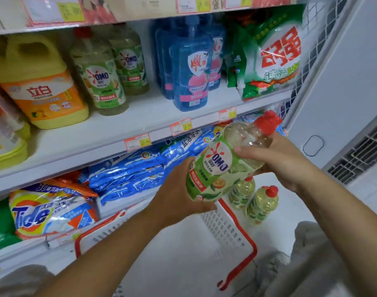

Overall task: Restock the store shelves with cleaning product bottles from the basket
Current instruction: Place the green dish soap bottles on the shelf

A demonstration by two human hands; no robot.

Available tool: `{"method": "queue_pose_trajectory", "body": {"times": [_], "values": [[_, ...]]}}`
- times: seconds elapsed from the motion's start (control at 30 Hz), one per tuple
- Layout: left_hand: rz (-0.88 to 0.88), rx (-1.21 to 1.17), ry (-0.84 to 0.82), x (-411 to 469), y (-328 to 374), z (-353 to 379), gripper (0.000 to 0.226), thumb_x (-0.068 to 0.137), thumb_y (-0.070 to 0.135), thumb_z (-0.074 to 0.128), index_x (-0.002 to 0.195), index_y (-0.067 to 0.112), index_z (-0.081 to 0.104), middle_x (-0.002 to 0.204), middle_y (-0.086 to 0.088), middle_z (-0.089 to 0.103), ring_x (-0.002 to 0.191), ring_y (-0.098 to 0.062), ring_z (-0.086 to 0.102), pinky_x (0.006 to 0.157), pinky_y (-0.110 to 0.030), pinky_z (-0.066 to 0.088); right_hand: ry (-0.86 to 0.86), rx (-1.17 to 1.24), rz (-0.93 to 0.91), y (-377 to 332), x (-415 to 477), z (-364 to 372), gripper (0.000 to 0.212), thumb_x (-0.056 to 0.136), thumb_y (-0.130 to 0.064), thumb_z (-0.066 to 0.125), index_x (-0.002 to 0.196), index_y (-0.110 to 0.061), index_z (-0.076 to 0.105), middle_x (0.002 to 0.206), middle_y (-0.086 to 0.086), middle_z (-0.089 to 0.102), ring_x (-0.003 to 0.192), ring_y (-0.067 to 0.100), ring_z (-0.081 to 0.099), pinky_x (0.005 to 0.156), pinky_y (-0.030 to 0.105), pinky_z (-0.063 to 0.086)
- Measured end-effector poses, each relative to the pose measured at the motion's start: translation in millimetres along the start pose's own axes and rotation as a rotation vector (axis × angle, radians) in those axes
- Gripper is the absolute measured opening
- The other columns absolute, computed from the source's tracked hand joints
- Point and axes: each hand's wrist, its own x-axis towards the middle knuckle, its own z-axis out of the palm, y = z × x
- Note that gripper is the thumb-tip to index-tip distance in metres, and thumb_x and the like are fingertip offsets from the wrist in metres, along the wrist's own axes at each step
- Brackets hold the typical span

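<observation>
The right hand (275, 161) gripped the clear upper part of an OMO bottle (217, 168), thumb laid across the front and fingers wrapped beneath. The left hand (179, 191) cupped and held the bottle's base, fingers curled round its lower edge. The bottle lay tilted just right of the frame's centre, its red cap (268, 122) pointing to the upper right and its green label facing the camera, out in front of the shelf edges. Below the hands, in the lower middle of the frame, sat the white basket (223, 229) with its red rim and handle. Just right of that rim, two smaller bottles (261, 204) with red caps stood upright side by side on the pale floor. Up and to the left, the middle shelf (123, 125) carried two matching bottles (99, 84) standing one behind the other. A yellow jug (37, 82) stood at their left, blue pouches (189, 71) at their right, and a green and white bag (273, 58) at the far right end. Price tags (137, 142) lined that shelf's front edge. On the shelf beneath, blue bags (129, 170) lay stacked at centre, with a Tide bag (50, 213) at the lower left of the frame.
</observation>
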Motion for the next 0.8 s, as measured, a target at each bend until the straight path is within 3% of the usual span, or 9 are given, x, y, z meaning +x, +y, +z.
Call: {"method": "queue_pose_trajectory", "body": {"times": [0.1,0.2,0.3,0.37,0.43,0.53,0.63,0.8], "values": [[0.047,0.079,-0.084,23.0,-7.2,44.9,0.099,0.065,0.062,0.082,0.147,0.034,0.033,0.142,0.01,0.046,0.132,-0.01,0.042,0.111,-0.041,0.038,0.139,-0.108,0.015,27.5,-1.0,-25.4,0.07,0.045,-0.045,0.092,0.109,-0.033,0.065,0.099,-0.004,0.076,0.086,0.021,0.074,0.078,0.052,0.06],[0.116,0.252,-0.116,43.7,-21.0,92.1,0.089,0.081,0.061,0.065,0.153,0.027,0.026,0.155,0.001,0.033,0.142,-0.013,0.022,0.119,-0.029,0.015,0.252,-0.163,0.03,61.3,1.6,-48.7,0.065,0.047,-0.038,0.092,0.104,-0.042,0.063,0.099,-0.01,0.075,0.094,0.015,0.072,0.086,0.047,0.059],[0.002,0.564,-0.268,65.3,-45.8,140.7,0.083,0.09,0.07,0.044,0.156,0.025,0.02,0.166,-0.002,0.009,0.152,-0.021,0.0,0.123,-0.041,0.003,0.309,-0.245,0.067,101.4,11.5,-62.2,0.072,0.043,-0.044,0.089,0.108,-0.049,0.059,0.107,-0.014,0.07,0.103,0.014,0.067,0.091,0.041,0.055],[-0.063,0.679,-0.316,71.3,-62.8,163.8,0.081,0.09,0.074,0.032,0.154,0.025,0.026,0.166,-0.006,0.003,0.152,-0.025,-0.006,0.122,-0.048,0.0,0.318,-0.256,0.098,130.4,22.0,-62.6,0.077,0.037,-0.049,0.084,0.108,-0.057,0.056,0.109,-0.016,0.068,0.104,0.012,0.066,0.096,0.041,0.053],[-0.082,0.724,-0.312,70.8,-79.9,175.4,0.079,0.089,0.076,0.026,0.149,0.025,0.039,0.166,-0.008,0.003,0.152,-0.025,-0.01,0.122,-0.051,0.0,0.302,-0.242,0.108,158.9,33.3,-57.1,0.078,0.039,-0.041,0.086,0.106,-0.062,0.053,0.107,-0.019,0.068,0.103,0.009,0.065,0.096,0.038,0.052],[-0.05,0.727,-0.297,64.9,-96.1,175.9,0.073,0.09,0.074,0.026,0.141,0.026,0.047,0.166,-0.007,0.004,0.151,-0.022,-0.014,0.122,-0.051,-0.001,0.228,-0.256,0.143,193.0,50.3,-41.1,0.078,0.054,-0.016,0.092,0.109,-0.055,0.052,0.103,-0.023,0.065,0.097,-0.007,0.061,0.086,0.021,0.048],[-0.042,0.731,-0.298,56.8,-102.4,163.6,0.073,0.089,0.075,0.024,0.141,0.029,0.046,0.166,-0.004,0.003,0.151,-0.021,-0.016,0.122,-0.045,-0.008,0.154,-0.31,0.166,220.4,67.7,-18.4,0.075,0.058,-0.014,0.092,0.121,-0.033,0.054,0.101,-0.021,0.063,0.094,-0.008,0.06,0.078,0.007,0.045],[-0.048,0.722,-0.282,35.6,-117.5,142.4,0.084,0.083,0.082,0.018,0.148,0.033,0.038,0.166,0.0,-0.004,0.149,-0.016,-0.022,0.116,-0.038,-0.017,0.114,-0.339,0.174,264.5,88.1,18.5,0.088,0.062,-0.015,0.092,0.136,-0.029,0.047,0.103,-0.028,0.055,0.103,0.007,0.057,0.094,0.024,0.045]]}}
